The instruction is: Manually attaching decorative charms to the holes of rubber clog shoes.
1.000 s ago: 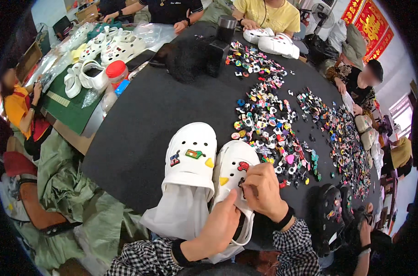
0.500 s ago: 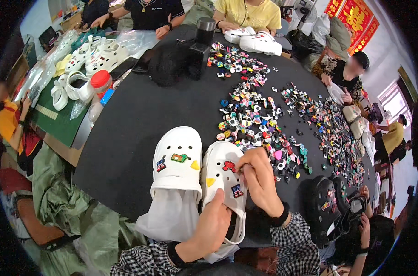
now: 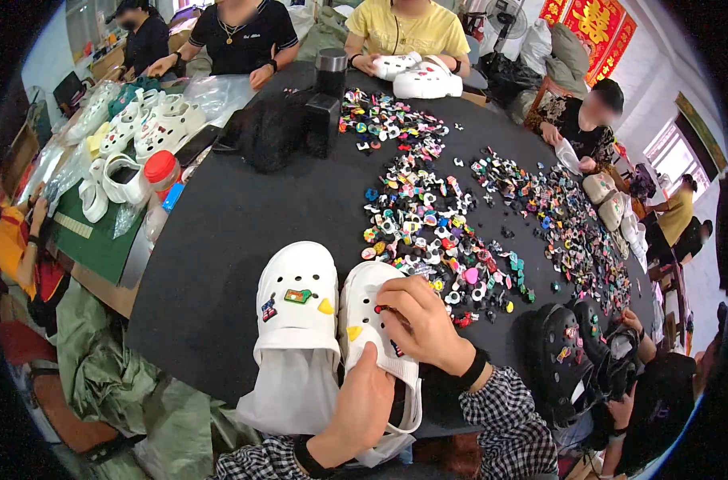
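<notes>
White clog (image 3: 364, 286), at edge of bench (image 3: 196, 240): left hand (image 3: 360, 406) clamped on it; right hand (image 3: 425, 324) over its red charm (image 3: 379, 310), grip unclear. Left of clog: 1 matching clog (image 3: 300, 276). Right: black clogs (image 3: 552, 352). Beyond: loose charms (image 3: 428, 208).

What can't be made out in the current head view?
In the head view:
Right white clog: upper partly hidden by the right hand.
Its heel opening: partly behind the left hand.
Scattered charms: many designs too small.
Orange-clad worker: cut off by dark rim.
</notes>
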